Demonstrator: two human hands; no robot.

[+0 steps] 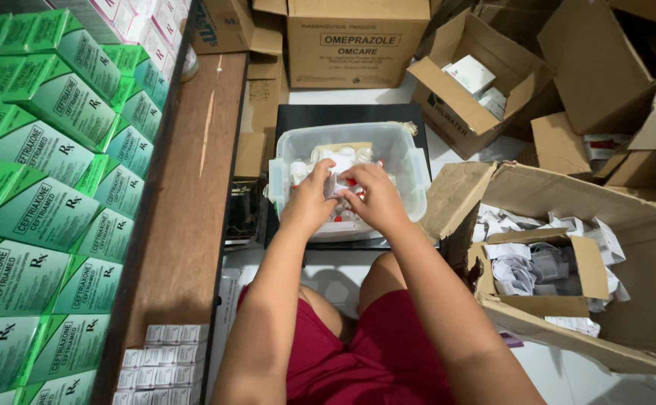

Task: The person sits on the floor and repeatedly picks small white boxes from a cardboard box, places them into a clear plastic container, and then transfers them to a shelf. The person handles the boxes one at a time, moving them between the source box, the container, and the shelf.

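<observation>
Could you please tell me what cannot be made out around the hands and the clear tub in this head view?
- Item between left hand and right hand: covered by fingers.
- Small vials in the clear plastic tub: too small, partly behind the hands.
- Crumpled papers in the torn carton: blurred.

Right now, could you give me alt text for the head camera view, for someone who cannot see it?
A seated person's left hand and right hand together finger a small white item over a clear plastic tub of little vials. Stacked green cartons stand to the left; an open cardboard box of crumpled paper lies to the right.
</observation>
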